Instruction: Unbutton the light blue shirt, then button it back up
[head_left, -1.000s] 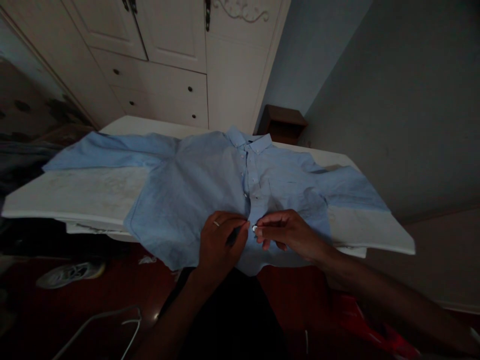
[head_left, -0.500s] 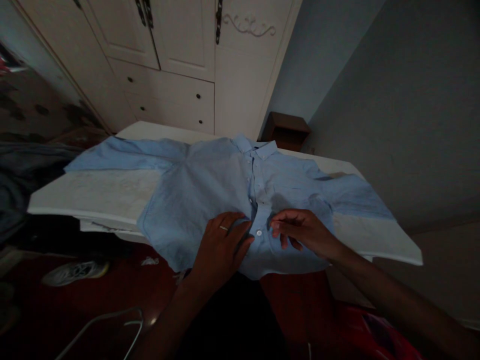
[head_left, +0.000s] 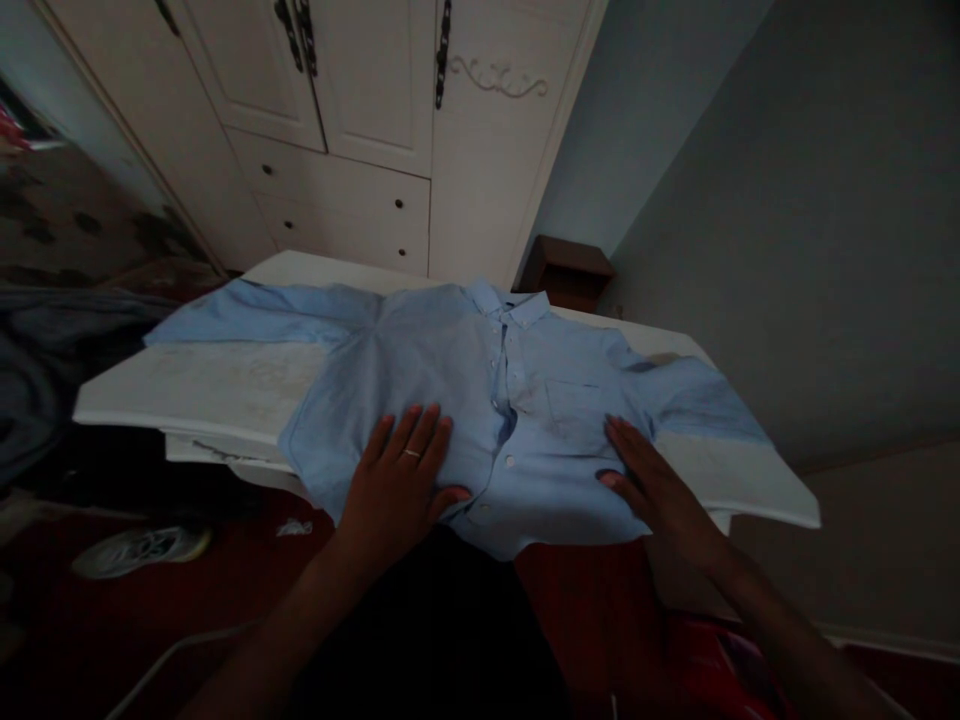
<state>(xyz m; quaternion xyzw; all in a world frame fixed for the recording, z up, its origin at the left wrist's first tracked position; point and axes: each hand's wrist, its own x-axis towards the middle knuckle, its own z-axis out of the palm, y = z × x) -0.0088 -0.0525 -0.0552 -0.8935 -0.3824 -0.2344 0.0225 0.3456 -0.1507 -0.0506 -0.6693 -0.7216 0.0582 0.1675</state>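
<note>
A light blue button-up shirt lies face up on a white table, sleeves spread to both sides and its hem hanging over the near edge. My left hand, with a ring on one finger, lies flat and open on the shirt's lower left panel. My right hand lies flat and open on the lower right panel, below the chest pocket. The buttoned placket with a white button runs between my two hands.
A cream wardrobe with drawers stands behind the table. A small brown stool sits in the corner by the grey wall. A shoe and a white wire hanger lie on the dark red floor at left.
Both hands let go of the button at the placket and moved apart. They now rest flat on the shirt panels to either side.
</note>
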